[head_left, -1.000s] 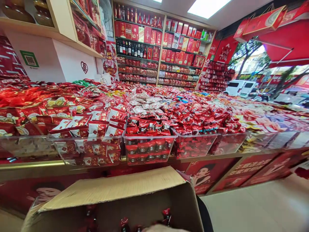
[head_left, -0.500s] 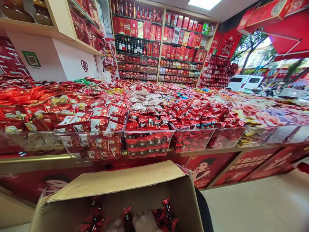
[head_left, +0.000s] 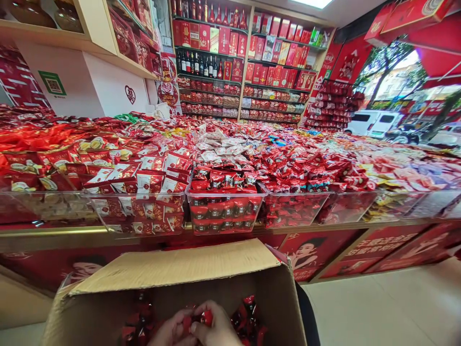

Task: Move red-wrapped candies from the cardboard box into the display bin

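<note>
Both of my hands are together inside an open cardboard box (head_left: 173,276) at the bottom of the view. Red-wrapped candy (head_left: 207,318) shows between the thumb and fingers of my right hand (head_left: 216,327). My left hand (head_left: 175,329) meets it from the left, its fingers closed around the candy's other end. More red and dark wrapped candies (head_left: 250,319) lie in the box to the right of my hands, and another pile (head_left: 140,322) lies to the left. The lower parts of both hands are cut off by the frame's edge.
Beyond the box runs a counter of clear plastic bins, one (head_left: 225,214) stacked with rows of red-wrapped candies. A bin of red and white packets (head_left: 144,211) stands left of it. Shelves with bottles and boxes (head_left: 212,41) line the back wall. Tiled floor (head_left: 382,307) lies at right.
My hands have risen a little within the box and come together, and candy now shows between their fingers. The view has shifted slightly.
</note>
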The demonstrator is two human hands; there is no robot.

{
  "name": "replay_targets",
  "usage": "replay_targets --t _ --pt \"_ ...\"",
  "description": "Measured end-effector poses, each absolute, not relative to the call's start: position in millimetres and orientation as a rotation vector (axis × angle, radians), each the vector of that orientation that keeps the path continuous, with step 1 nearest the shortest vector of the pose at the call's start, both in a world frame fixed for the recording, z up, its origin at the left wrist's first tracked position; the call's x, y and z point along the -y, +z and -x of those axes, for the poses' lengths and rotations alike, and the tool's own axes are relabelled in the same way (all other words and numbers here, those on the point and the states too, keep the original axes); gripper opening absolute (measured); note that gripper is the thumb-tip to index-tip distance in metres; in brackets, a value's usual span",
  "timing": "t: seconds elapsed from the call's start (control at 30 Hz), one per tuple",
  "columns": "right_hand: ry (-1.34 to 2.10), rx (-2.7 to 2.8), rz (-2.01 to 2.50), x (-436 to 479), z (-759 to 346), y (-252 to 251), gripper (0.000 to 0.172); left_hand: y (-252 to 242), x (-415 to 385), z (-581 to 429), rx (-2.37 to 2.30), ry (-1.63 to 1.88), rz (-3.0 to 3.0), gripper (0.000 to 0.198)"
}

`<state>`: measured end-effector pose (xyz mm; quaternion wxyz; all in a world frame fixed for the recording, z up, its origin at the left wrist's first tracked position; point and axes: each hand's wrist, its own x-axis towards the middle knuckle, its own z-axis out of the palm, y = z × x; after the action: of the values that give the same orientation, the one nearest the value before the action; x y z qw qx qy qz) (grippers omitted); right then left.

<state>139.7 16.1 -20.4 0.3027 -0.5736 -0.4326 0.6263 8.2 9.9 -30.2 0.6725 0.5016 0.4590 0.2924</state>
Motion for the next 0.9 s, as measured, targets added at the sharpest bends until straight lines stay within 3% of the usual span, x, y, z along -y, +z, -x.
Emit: replay_targets --t 0.13,0.43,0.73,0.9 --pt "1.688 0.884 1.263 -12 -145 -4 0.026 -7 -4 -13 -1.154 0.763 -1.032 0.036" --pt "1.793 0.603 1.112 -7 -155 10 0.036 10 5 -19 -1.192 0.875 -0.756 0.029" --pt "1.660 0.690 1.184 -7 -152 5 0.031 4 4 -20 -1.093 1.056 -0.370 0.016" --pt "1.493 1.028 1.243 0 -151 1 0.015 -5 4 -19 -0.990 1.101 -0.278 0.014"
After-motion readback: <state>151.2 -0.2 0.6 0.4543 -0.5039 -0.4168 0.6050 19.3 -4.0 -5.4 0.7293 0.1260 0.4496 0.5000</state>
